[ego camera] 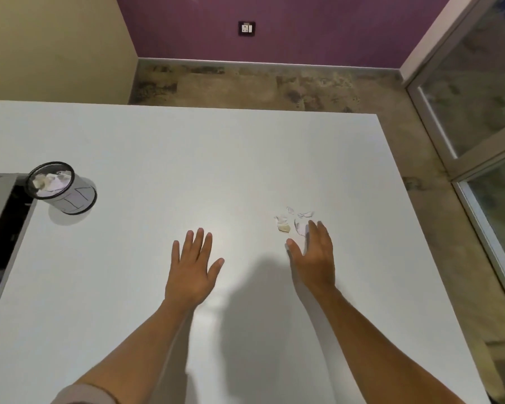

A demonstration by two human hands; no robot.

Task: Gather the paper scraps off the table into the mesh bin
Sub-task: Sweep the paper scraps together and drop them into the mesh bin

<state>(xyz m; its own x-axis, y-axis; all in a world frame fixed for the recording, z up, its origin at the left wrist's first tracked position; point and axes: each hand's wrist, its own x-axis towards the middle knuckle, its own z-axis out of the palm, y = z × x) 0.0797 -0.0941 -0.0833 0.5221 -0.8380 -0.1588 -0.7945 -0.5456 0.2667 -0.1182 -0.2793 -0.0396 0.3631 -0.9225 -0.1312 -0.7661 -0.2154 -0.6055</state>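
Note:
Several small white paper scraps (293,219) lie in a loose cluster on the white table (187,158), right of the middle. My right hand (314,255) is open just below them, its fingertips at the nearest scrap. My left hand (192,265) is open with fingers spread over the bare table, well left of the scraps. The black mesh bin (60,188) stands at the table's left edge, with crumpled paper inside it.
A grey, dark-topped unit (0,217) sits against the table's left side beside the bin. Beyond the far and right table edges is mottled floor (274,88). A glass door frame (464,141) runs along the right.

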